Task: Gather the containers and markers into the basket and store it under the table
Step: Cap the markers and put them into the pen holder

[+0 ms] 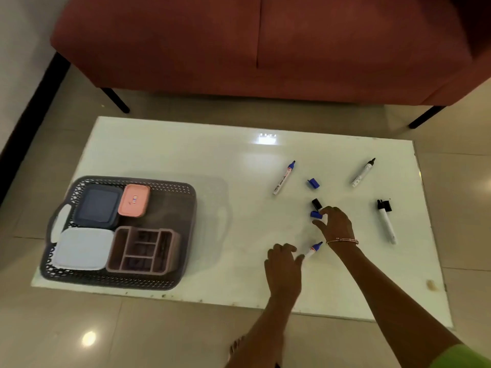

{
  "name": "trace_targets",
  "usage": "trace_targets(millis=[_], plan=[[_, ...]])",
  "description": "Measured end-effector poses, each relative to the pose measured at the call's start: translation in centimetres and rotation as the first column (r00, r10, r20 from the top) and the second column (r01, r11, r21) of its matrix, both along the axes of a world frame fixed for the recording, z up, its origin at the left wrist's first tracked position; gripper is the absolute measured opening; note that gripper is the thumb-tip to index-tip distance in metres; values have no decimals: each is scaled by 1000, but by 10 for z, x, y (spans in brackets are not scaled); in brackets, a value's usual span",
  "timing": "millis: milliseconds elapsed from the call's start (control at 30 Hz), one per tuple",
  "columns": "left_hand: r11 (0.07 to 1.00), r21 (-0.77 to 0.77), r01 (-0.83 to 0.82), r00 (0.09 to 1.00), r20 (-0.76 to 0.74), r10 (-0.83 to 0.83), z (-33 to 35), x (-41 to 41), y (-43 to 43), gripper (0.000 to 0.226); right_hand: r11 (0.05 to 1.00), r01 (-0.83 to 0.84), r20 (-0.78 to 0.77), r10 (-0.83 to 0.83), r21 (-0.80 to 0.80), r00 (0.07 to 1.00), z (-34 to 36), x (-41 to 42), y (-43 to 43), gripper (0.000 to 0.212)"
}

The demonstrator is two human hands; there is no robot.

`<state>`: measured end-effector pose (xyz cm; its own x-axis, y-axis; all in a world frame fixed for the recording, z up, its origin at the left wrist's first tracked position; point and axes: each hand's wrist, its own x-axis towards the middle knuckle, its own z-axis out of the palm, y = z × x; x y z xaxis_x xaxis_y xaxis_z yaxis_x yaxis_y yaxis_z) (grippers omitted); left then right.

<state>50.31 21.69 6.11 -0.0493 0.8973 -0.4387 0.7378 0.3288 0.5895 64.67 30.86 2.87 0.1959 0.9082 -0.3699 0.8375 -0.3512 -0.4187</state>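
Head view: white table (186,155) seen from above.
Blue cap (315,214): lies on the table just below a black cap (316,203), between the right hand's (336,224) forefinger and thumb; contact unclear.
Right hand: palm down, fingers spread, clamping nothing.
Left hand (283,264): palm down, fingers curled round a marker (313,249).
Marker: blue tip points up-right, toward the right wrist.
Basket (132,179): at the table's left end.

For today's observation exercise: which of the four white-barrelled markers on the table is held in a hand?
The blue-tipped white marker nearest the viewer: alone among them, its barrel is gripped by the left hand.
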Motion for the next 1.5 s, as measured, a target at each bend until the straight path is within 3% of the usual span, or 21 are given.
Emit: trace_targets(millis=[67,167,233,333,400,433,467,533,600,667,833,1033,1200,1500], plan=[[994,-6,108,983,-149,-107,-20,24,-3,39,999,-38,41,39,-29,998,-11,10,9,38],[971,-76,226,936,-258,-238,-35,37,-5,47,984,-173,129,178,-47,976,-24,9,19,44],[971,-66,232,915,-325,-240,-45,35,-1,40,969,-238,180,245,-61,953,-29,6,22,41],[984,-64,166,943,-282,-178,-43,21,8,32,958,-282,202,285,-45,937,-26,5,21,40],[996,-72,55,977,-203,-68,-40,1,11,20,983,-173,40,170,60,985,-18,1,18,39],[998,-65,-27,991,-135,18,-39,-9,13,14,994,-27,-120,39,105,992,-12,-2,15,35],[992,-52,-116,992,-61,113,-36,-20,15,13,986,139,-300,-105,96,948,-4,-6,14,30],[982,-25,-185,981,59,186,-29,-41,14,13,940,335,-581,-306,-61,754,14,-16,11,20],[976,5,-218,970,108,216,-17,-58,12,15,922,345,-710,-362,-176,604,28,-27,8,18],[973,22,-230,962,157,224,-6,-70,11,17,934,312,-755,-331,-175,566,42,-41,2,18],[971,28,-237,952,208,227,18,-86,9,19,980,172,-711,-190,-98,677,58,-76,-6,17],[965,12,-261,944,214,252,32,-104,8,21,978,201,-703,-186,-62,686,69,-93,-5,21],[963,-4,-268,938,229,262,39,-116,5,18,998,-7,-640,-30,-56,768,74,-112,-11,18],[883,-6,-470,848,275,453,43,-132,-7,24,997,-13,-568,53,74,822,81,-160,-22,10]])
